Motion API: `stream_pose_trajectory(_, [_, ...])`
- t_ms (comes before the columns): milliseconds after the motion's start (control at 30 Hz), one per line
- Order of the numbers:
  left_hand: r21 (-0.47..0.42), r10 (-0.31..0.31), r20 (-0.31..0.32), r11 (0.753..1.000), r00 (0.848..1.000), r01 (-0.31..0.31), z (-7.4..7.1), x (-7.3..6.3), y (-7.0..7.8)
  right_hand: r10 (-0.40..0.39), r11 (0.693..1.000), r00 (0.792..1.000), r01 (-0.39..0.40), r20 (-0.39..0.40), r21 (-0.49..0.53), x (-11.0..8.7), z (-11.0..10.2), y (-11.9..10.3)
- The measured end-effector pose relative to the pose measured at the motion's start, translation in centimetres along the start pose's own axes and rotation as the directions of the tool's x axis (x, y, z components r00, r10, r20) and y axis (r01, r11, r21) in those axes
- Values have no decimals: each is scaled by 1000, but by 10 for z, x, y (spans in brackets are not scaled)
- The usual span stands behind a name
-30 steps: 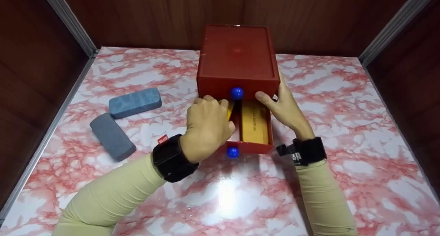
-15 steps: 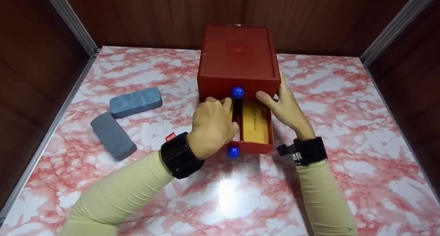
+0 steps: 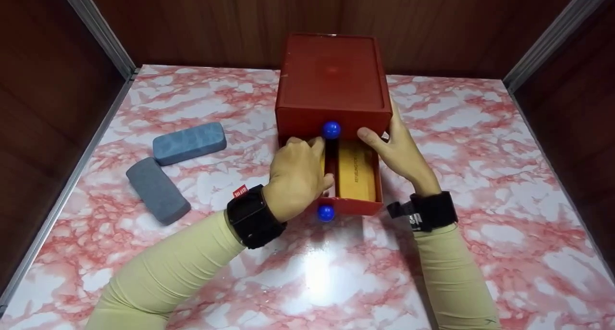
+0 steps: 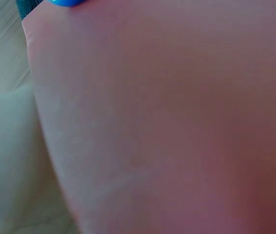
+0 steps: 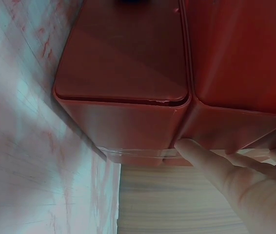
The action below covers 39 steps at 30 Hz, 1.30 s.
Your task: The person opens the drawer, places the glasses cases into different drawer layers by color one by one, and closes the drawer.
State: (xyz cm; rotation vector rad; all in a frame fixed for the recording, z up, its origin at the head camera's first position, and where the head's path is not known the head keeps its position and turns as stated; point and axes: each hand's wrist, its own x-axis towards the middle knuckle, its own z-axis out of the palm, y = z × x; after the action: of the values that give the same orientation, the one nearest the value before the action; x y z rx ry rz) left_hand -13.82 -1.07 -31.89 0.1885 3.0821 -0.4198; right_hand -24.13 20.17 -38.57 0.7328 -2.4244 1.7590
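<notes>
A red two-drawer box (image 3: 334, 75) has its lower drawer (image 3: 355, 208) pulled out and its upper one closed. My left hand (image 3: 298, 174) reaches into the left part of the lower drawer, fingers bent down over a yellow object (image 3: 323, 161); only a strip of it shows beside the fingers. To its right lies a yellow flat block (image 3: 355, 171) with dark print. My right hand (image 3: 401, 147) holds the box's right front corner, thumb on the front and fingers along the side. The right wrist view shows the fingers (image 5: 204, 158) against the red side wall.
A blue oblong case (image 3: 190, 143) and a grey oblong case (image 3: 157, 191) lie on the marbled tabletop (image 3: 504, 224) at left. Blue ball knobs stick out from both drawers. Dark wooden panels (image 3: 216, 27) close in the back and sides.
My left hand has shifted slightly right and down inside the drawer, and the yellow strip beside it is less tilted. My right hand and the box have stayed in place.
</notes>
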Motion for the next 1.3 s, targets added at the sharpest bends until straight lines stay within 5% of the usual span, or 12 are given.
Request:
stream_pose_trajectory(433, [-32, 44, 3, 999, 999, -44, 6, 2, 2, 3, 1000, 1000, -3, -1, 4, -2, -2, 2])
stream_pose_trajectory(867, [-163, 100, -95, 980, 990, -115, 9, -3, -8, 16, 1000, 1000, -16, -2, 5, -3, -2, 1])
stream_pose_trajectory(1033, [-241, 183, -205, 943, 961, -231, 9, -7, -21, 29, 999, 1000, -29, 4, 26, -2, -1, 1])
stream_pose_trajectory(1300, [-360, 188, -452, 856, 872, -371, 12, -14, -47, 29, 999, 1000, -29, 10, 31, 0, 0, -1])
